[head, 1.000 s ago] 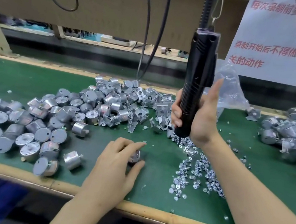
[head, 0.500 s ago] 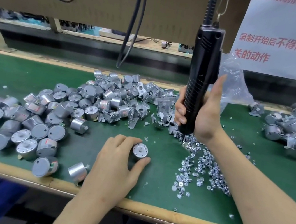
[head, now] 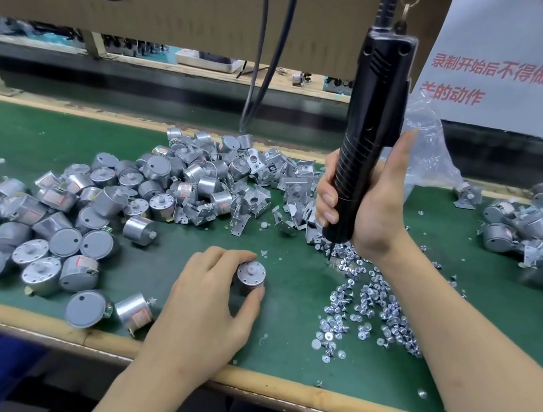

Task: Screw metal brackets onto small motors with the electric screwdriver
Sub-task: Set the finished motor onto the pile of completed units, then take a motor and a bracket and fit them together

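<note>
Small silver cylindrical motor (head: 250, 277), shaft-end up on green bench mat (head: 281, 331), pinched round its drum wall by left hand (head: 213, 298). Probably light, rigid, slick-sided; best held low on the wall. Black electric screwdriver (head: 371, 122) clasped upright in right hand (head: 375, 209).

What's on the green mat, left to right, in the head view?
loose motor pile → left hand gripping one motor → scattered screws → second motor heap

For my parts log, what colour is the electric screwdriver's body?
Black, ribbed at the grip; the electric screwdriver shows best in the head view.
</note>
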Demonstrator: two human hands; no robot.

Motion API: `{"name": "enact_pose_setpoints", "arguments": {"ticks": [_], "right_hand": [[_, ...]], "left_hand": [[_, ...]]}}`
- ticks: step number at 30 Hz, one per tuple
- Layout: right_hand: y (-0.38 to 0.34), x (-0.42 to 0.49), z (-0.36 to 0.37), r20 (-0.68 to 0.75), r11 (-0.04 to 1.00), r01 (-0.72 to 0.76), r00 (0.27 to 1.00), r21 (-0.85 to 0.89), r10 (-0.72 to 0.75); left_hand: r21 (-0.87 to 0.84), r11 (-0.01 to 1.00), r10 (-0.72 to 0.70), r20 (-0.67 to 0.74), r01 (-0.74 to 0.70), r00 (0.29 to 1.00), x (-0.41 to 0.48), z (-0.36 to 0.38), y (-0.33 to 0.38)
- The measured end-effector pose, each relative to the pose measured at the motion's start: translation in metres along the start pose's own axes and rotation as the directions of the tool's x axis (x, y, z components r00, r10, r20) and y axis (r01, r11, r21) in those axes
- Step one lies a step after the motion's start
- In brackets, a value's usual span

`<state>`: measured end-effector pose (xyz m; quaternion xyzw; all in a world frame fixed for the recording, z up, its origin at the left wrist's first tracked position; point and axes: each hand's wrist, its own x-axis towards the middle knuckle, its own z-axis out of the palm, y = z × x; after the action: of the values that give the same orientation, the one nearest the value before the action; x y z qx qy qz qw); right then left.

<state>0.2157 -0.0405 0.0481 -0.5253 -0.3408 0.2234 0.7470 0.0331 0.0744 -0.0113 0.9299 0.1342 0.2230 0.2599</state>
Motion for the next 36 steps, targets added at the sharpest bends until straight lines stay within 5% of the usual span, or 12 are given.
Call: {"name": "enact_pose_setpoints", "arguments": {"ticks": [36], "right_hand": [[0.002,-0.0015,0.0025,0.036,0.996,-0.003,0.999,0.094,0.0]], "left_hand": [[0.001,1.0,-0.007,0.013,0.007,1.0,0.0005,0.0018,-0.0031]]}}
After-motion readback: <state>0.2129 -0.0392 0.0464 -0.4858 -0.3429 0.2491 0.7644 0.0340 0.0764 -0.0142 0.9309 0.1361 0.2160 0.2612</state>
